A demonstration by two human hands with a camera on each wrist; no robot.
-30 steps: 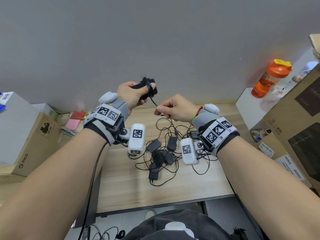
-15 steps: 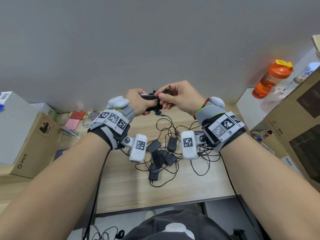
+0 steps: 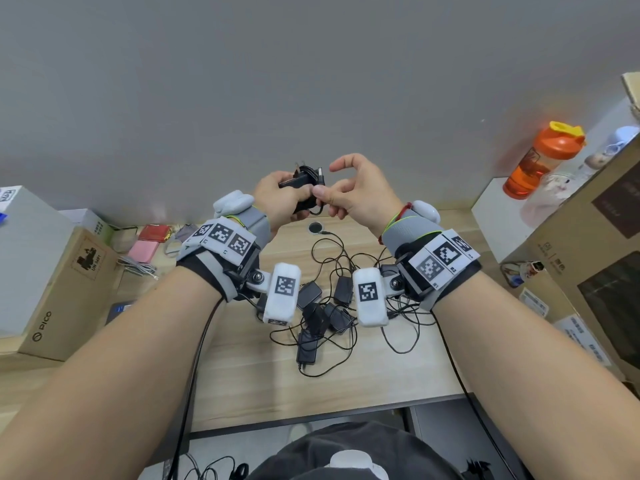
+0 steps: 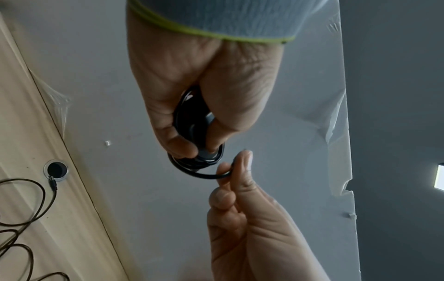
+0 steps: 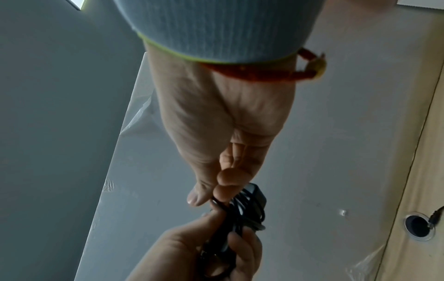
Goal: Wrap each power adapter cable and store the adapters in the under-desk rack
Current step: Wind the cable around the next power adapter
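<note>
Our left hand [image 3: 277,199] clasps the wrapped adapter [image 3: 301,180]; our right hand [image 3: 349,194] pinches the last cable loop [image 4: 204,175]. We tuck it snugly, keeping tension.

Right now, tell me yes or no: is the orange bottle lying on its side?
No, the orange bottle stands upright on the white shelf at the right, lid up.

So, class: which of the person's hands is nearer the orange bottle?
Right. The right hand is raised at centre, pinching the cable, with the orange bottle off to its right; the left hand, gripping the adapter, is farther away.
</note>
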